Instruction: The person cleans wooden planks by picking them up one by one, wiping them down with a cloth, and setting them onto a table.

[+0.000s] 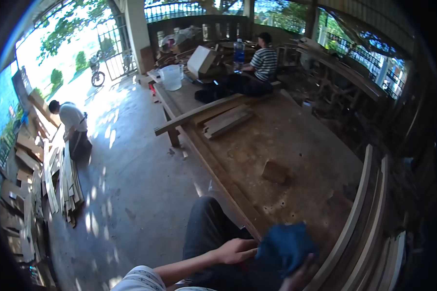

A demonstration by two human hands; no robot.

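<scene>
A bunched dark blue cloth (287, 247), smeared by motion, is over the near edge of the wooden table. My right hand (300, 274) grips it from below right, blurred and partly in shadow. Close to the cloth's left side is my left hand (237, 250), above my thigh, fingers bent and pressed together. A small bit of red shows beneath it; what those fingers hold, if anything, is hidden. My knee (206, 218) is against the table's left edge. Farther up the tabletop lies a small brown wood block (275, 172).
Long wooden strips (357, 223) run along the right. Boards (228, 120), a clear plastic bucket (171, 77) and a water bottle (239, 56) stand toward the table's far end. A person (264, 60) sits there; another person (72, 126) bends over stacked planks (58, 179) at left.
</scene>
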